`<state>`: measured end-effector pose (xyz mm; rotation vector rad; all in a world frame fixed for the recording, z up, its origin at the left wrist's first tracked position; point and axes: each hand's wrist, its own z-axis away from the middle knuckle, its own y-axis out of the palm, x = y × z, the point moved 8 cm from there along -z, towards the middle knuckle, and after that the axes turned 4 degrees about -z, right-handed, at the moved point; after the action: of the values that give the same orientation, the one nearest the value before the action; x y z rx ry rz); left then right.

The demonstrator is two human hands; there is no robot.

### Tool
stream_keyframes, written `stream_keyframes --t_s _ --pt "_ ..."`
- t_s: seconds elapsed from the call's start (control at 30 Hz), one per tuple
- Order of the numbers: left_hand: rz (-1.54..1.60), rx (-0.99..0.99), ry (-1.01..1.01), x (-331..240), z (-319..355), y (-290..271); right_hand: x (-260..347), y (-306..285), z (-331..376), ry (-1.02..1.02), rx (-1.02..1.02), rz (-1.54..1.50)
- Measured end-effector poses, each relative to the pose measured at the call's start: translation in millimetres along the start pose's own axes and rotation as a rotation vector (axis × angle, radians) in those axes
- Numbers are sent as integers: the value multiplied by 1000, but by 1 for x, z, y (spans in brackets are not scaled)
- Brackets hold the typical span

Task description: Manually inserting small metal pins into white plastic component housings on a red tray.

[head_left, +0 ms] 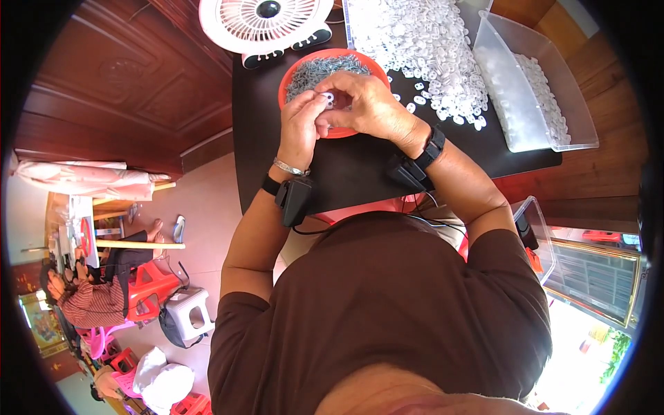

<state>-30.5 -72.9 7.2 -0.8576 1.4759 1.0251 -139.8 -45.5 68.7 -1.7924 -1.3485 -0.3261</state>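
Note:
Both my hands meet over a red bowl (283, 93) heaped with small grey metal screws (315, 71). Between the thumb and finger of my left hand (297, 135) is a small white oval plastic piece (328, 98) with holes in it. My right hand (377, 107) comes in from the right, its fingers bent toward this piece in a pinch. Whatever its fingertips hold is too small and too hidden to name. A big pile of similar white plastic pieces (432, 52) lies just beyond and right of the bowl, some scattered loose near my right hand.
A white and pink fan (266, 21) stands at the far left of the dark table (346, 173). At the right edge, a clear plastic bin (508, 117) holds more white pieces. Cables hang below the table edge. Another person (97, 304) sits off to the left, beside stools.

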Motion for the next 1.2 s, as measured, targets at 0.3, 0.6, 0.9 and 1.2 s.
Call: stream_keyframes --t_s 0.3,0.6,0.9,1.2 --pt "-66 -69 14 -1 1 -3 4 4 1 -14 54 83" --pt "-138 -23 106 -11 4 1 -1 6 3 14 73 35" --pt "-72 14 92 -7 2 2 10 0 2 -23 3 40" --pt "-89 -58 225 -14 0 -12 25 -107 -8 1 -466 470"
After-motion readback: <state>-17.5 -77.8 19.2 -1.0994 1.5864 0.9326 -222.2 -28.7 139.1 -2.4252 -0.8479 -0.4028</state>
